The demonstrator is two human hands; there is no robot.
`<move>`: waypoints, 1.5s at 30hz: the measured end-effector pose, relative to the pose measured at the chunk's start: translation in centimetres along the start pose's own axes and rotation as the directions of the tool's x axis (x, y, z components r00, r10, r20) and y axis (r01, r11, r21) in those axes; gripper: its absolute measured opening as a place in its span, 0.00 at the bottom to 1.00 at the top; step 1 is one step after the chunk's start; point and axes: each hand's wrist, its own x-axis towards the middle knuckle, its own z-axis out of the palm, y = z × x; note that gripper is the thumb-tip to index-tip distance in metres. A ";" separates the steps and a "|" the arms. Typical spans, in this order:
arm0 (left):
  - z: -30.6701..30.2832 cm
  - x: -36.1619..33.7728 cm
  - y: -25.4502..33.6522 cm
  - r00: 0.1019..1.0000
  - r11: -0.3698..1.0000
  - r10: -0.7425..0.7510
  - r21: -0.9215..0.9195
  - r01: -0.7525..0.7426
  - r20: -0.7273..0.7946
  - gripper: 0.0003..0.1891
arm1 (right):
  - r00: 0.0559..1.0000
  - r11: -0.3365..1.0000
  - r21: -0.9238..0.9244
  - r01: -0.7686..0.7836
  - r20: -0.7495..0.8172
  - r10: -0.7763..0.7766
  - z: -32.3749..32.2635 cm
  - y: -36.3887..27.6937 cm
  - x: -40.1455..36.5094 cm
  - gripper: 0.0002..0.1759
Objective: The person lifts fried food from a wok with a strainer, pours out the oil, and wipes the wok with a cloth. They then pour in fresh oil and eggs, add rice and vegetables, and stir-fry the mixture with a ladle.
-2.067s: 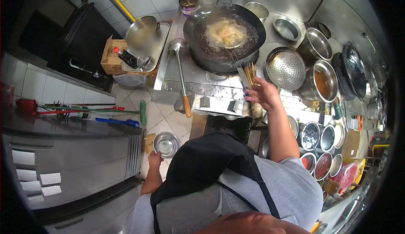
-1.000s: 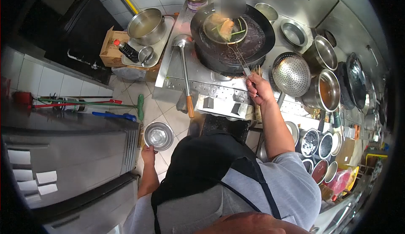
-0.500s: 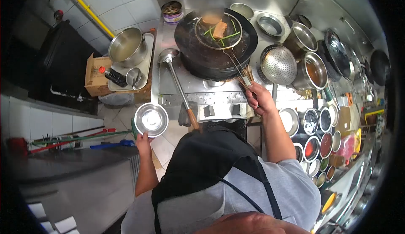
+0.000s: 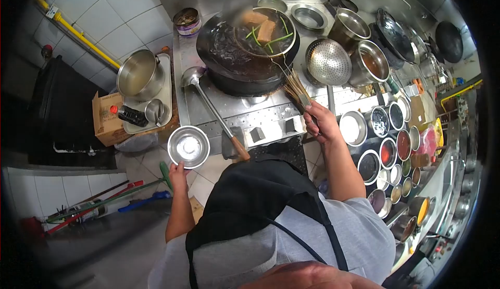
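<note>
In my left hand (image 4: 178, 172), closed on its rim, is a shiny steel bowl (image 4: 188, 147) with nothing visible inside. My right hand (image 4: 321, 121) is closed round the handle end of a wire strainer (image 4: 282, 55). The strainer is over the dark wok (image 4: 224, 70) on the stove. In it lie brown blocks (image 4: 266, 30) and green onion strips (image 4: 281, 40); steam blurs the far part. A bamboo brush (image 4: 295, 85) is right at the strainer handle; whether my fingers also hold it is hidden.
A ladle (image 4: 211, 101) with a wooden handle lies left of the wok. A perforated skimmer (image 4: 328, 62) and steel pots (image 4: 369, 62) stand to the right. Several seasoning containers (image 4: 354, 128) line the right side. A large pot (image 4: 139, 75) sits on a tray at left.
The whole view has shifted, with the stove moving left in it. The strainer has tilted slightly and the bamboo brush shows more clearly. Both hands keep their hold.
</note>
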 end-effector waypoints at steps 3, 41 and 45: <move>-0.3 0.5 0.0 1.000 1.000 0.014 -0.014 -0.013 0.027 0.11 | 1.000 1.000 -0.021 0.004 -0.023 -0.004 0.2 0.7 -0.6 0.06; 4.0 -7.6 -4.6 0.969 0.980 -0.106 -0.187 0.064 -0.225 0.08 | 0.963 0.879 -0.392 -0.271 -0.115 0.245 -10.0 -2.6 5.0 0.20; 6.0 -8.3 -4.0 0.964 0.982 -0.118 -0.171 0.078 -0.238 0.06 | 0.966 0.962 -0.095 -0.255 0.015 0.257 -4.9 -3.5 8.4 0.18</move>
